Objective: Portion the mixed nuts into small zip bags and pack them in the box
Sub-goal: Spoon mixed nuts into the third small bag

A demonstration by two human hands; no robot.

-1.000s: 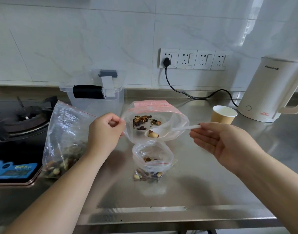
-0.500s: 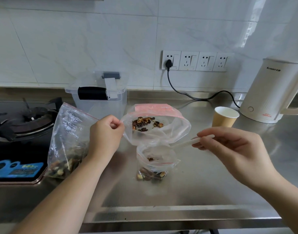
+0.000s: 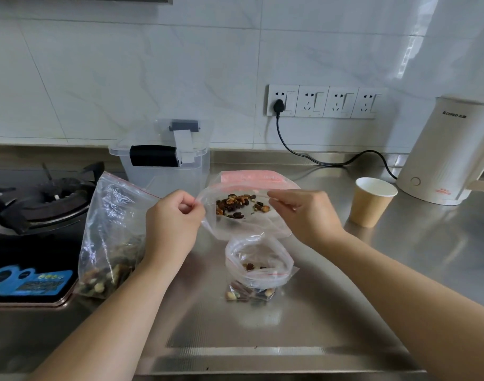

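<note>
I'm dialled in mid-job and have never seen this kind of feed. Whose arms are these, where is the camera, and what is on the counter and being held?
There is no robot: a person works bare-handed, and the single picture comes from a wide-angle camera on their head, looking forward and down.

The left hand and right hand each pinch a side of the rim of a large zip bag holding mixed nuts. In front of it on the steel counter stands a small open bag with some nuts. Left of it another nut bag stands by the gas hob. Behind are a clear lidded box, a paper cup and a white kettle.
</note>
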